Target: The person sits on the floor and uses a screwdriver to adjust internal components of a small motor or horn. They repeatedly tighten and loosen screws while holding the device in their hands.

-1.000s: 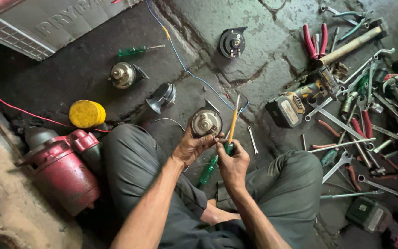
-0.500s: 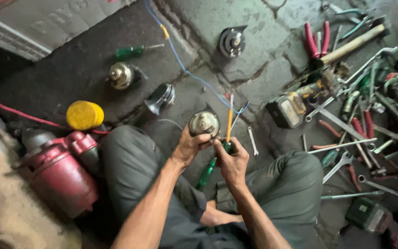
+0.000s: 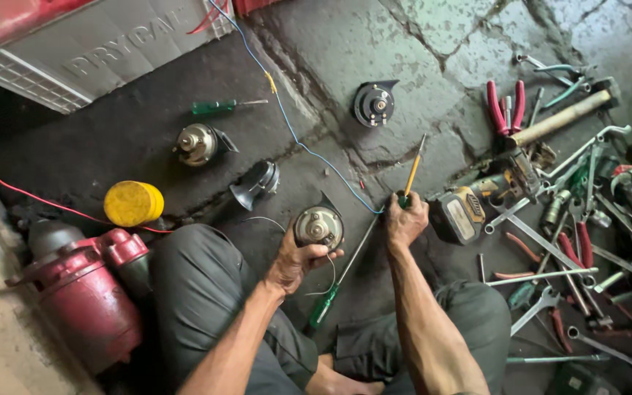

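1. the left hand (image 3: 295, 260) is wrapped round a round metal horn (image 3: 318, 227), held face up just above the knee; the right hand (image 3: 406, 219) is closed on a yellow-shafted tester (image 3: 412, 172) with a green grip, its tip pointing up and away from the horn.
2. judging by how things lie, the work is mid-way: the horn is in hand and a thin white lead curls from it, but the tester is not touching it (so no contact is made at this moment).
3. three more horns (image 3: 197, 143) lie apart on the floor (image 3: 345, 66), none being handled; a green screwdriver (image 3: 330, 296) rests between the legs.
4. the horn is a dull grey disc with a raised centre, scuffed and greasy; the black ones look like painted shells, one flared like a snail.
5. the floor is cracked, oil-dark concrete; to the right lies a heap of steel spanners and red-handled pliers (image 3: 506, 106).
6. a blue wire (image 3: 294, 132) runs across the floor to near the right hand.
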The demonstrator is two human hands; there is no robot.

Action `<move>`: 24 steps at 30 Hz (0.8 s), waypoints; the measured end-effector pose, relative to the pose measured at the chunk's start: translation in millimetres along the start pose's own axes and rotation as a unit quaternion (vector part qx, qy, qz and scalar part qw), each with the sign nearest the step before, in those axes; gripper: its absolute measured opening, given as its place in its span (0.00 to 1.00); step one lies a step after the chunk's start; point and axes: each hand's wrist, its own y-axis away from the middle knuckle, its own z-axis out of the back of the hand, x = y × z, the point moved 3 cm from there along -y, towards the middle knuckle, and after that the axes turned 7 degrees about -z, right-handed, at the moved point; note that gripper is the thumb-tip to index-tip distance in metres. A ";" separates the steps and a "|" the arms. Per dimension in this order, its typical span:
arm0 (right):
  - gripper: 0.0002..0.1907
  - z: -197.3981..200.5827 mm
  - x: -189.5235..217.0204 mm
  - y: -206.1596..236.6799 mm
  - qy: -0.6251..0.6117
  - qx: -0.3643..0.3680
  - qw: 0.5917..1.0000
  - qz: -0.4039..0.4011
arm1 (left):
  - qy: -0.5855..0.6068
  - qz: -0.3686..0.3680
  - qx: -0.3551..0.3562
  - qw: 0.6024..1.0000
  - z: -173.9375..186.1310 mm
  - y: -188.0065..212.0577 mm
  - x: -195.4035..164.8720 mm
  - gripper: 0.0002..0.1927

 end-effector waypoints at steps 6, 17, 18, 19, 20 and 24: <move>0.11 11.8 6.2 7.4 -0.178 0.124 0.974 -0.066 | 0.009 0.003 0.009 1.000 -2.4 0.7 -6.6 0.33; 0.05 66.4 37.2 107.8 -0.303 0.365 0.864 -0.166 | 0.003 -0.017 0.033 0.999 -4.1 -1.8 -3.2 0.29; 0.05 64.6 38.0 111.6 -0.301 0.360 0.867 -0.164 | 0.003 -0.020 0.030 0.999 -3.5 -1.1 -4.1 0.29; 0.05 62.8 38.2 114.2 -0.299 0.355 0.871 -0.163 | 0.004 -0.023 0.027 0.999 -3.4 -0.6 -4.9 0.28; 0.05 61.4 38.0 116.1 -0.296 0.348 0.875 -0.161 | 0.006 -0.025 0.026 0.999 -3.5 -0.4 -5.9 0.28; 0.04 57.6 38.9 118.1 -0.267 0.287 0.912 -0.118 | 0.002 -0.058 0.050 0.997 -6.9 0.0 -11.3 0.29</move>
